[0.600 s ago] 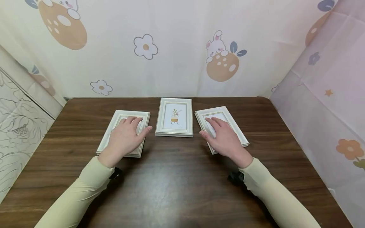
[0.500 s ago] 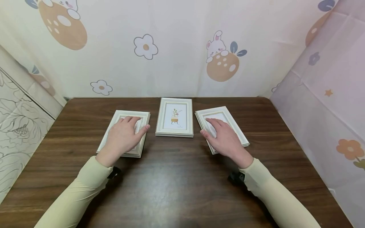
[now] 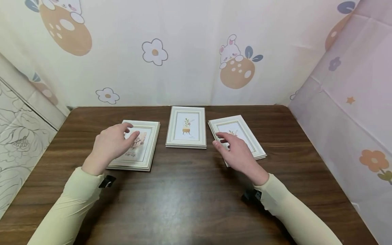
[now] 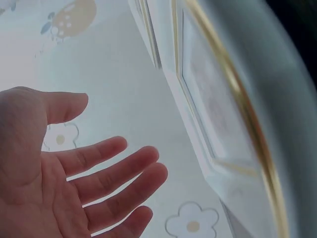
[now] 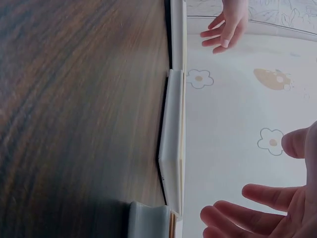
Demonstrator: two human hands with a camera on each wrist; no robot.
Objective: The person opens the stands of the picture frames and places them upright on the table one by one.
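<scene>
At middle left, the left hand [image 3: 109, 143], and at middle right, the right hand [image 3: 240, 156], hold nothing, fingers spread above picture frames [image 3: 143, 149]; touching softly seems best.

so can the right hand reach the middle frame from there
Probably yes: the right hand hovers over the tilted frame next to the middle frame, holding nothing, and no object stands between them, so a short sideways move should do.

"Left picture frame [image 3: 141, 151]?"
"White, gilt-lined; pinkish print, lettering beneath. Flat, face up, left part of table [image 3: 183, 204]."
"Right picture frame [image 3: 247, 134]?"
"White, gilt-lined; leafy print, partly hidden. Flat, face up, set aslant."
</scene>
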